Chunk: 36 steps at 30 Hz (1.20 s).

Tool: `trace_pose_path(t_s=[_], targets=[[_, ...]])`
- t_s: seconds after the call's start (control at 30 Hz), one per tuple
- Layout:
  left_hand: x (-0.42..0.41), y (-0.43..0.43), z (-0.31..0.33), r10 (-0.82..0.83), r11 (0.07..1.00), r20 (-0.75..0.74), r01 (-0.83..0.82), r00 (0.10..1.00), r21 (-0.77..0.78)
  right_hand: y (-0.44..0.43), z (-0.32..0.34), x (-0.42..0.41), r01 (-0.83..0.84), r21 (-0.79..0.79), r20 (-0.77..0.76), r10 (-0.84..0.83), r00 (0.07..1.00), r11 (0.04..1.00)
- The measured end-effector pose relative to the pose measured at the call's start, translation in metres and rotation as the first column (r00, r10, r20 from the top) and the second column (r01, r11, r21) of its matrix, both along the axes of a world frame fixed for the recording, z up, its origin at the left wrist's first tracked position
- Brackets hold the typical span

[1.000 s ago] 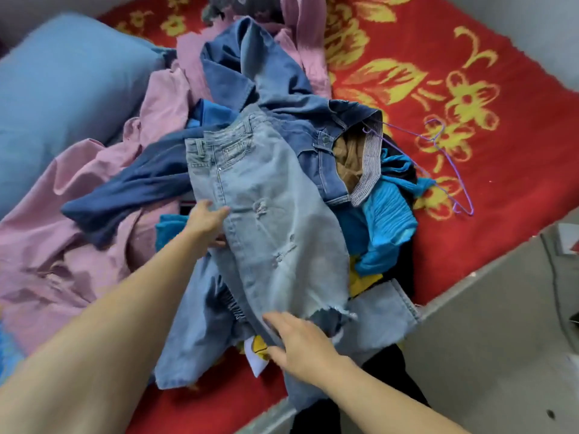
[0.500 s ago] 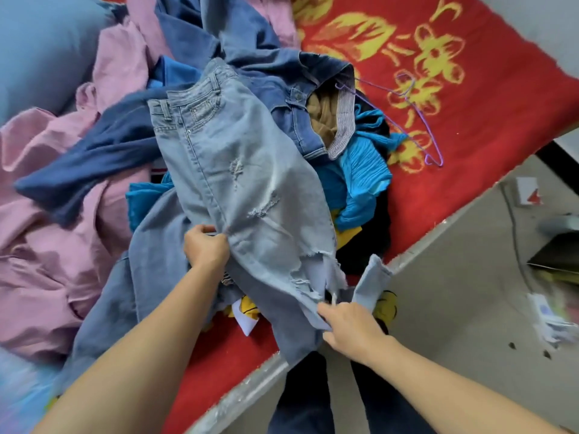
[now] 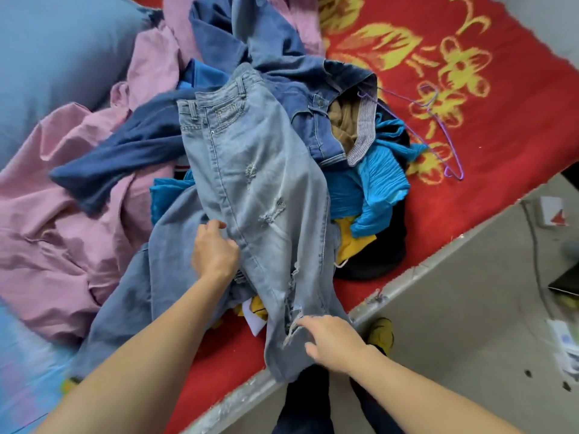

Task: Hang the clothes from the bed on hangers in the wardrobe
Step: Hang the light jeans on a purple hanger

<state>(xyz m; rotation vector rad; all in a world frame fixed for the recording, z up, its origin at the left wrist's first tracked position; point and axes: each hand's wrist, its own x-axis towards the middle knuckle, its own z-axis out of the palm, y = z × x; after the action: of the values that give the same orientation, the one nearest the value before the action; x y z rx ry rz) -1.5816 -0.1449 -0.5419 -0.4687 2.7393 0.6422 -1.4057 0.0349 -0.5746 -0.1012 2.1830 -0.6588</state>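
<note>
Head view: left hand (image 3: 214, 249) at the knee, right hand (image 3: 332, 343) at the hem, both clamped on pale jeans (image 3: 260, 170) now dragged nearer the bed (image 3: 501, 158) edge, ready for the purple hanger (image 3: 450, 145).

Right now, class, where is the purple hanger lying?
In the head view, the purple hanger lies on the red blanket at the right, just beside the turquoise top.

No text can be read. The patch (image 3: 227, 111) on the waistband of the light jeans (image 3: 260, 177) is too blurred to make out, and the white card (image 3: 550, 208) on the floor (image 3: 454, 308) shows only a red corner.
</note>
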Motion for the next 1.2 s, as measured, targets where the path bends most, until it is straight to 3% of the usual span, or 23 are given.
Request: trace_pose_path(t_s=[0.17, 0.47, 0.77, 0.97, 1.03, 1.13, 1.2], targets=[[-0.027, 0.031, 0.036, -0.13, 0.991, -0.029, 0.131, 0.991, 0.021, 0.091, 0.03, -0.064, 0.209, 0.196, -0.195, -0.17, 0.966, 0.958], [-0.119, 0.125, 0.047, -0.257, 0.966, -0.163, 0.256, 0.952, -0.028, 0.228, 0.046, -0.198, 0.637, 0.188, -0.446, -0.512, 0.734, 0.748], [-0.167, 0.187, -0.04, -0.109, 0.97, -0.006, 0.105, 0.994, -0.221, 0.36, -0.042, -0.346, 0.808, 0.178, -0.347, -0.733, 0.585, 0.562], [-0.179, 0.196, -0.081, -0.112, 0.948, 0.104, 0.138, 0.988, -0.287, 0.397, -0.091, -0.396, 0.851, 0.242, -0.328, -0.787, 0.523, 0.465], [-0.181, 0.195, -0.085, -0.118, 0.944, 0.116, 0.148, 0.986, -0.295, 0.396, -0.098, -0.404, 0.877, 0.177, -0.32, -0.817, 0.481, 0.447], [-0.183, 0.193, -0.082, -0.125, 0.946, 0.15, 0.164, 0.981, -0.28, 0.383, -0.094, -0.411, 0.906, -0.098, -0.224, -0.896, 0.383, 0.412], [-0.184, 0.189, -0.075, -0.128, 0.954, 0.186, 0.172, 0.974, -0.244, 0.371, -0.072, -0.421, 0.896, -0.218, -0.305, -0.899, 0.315, 0.387]])
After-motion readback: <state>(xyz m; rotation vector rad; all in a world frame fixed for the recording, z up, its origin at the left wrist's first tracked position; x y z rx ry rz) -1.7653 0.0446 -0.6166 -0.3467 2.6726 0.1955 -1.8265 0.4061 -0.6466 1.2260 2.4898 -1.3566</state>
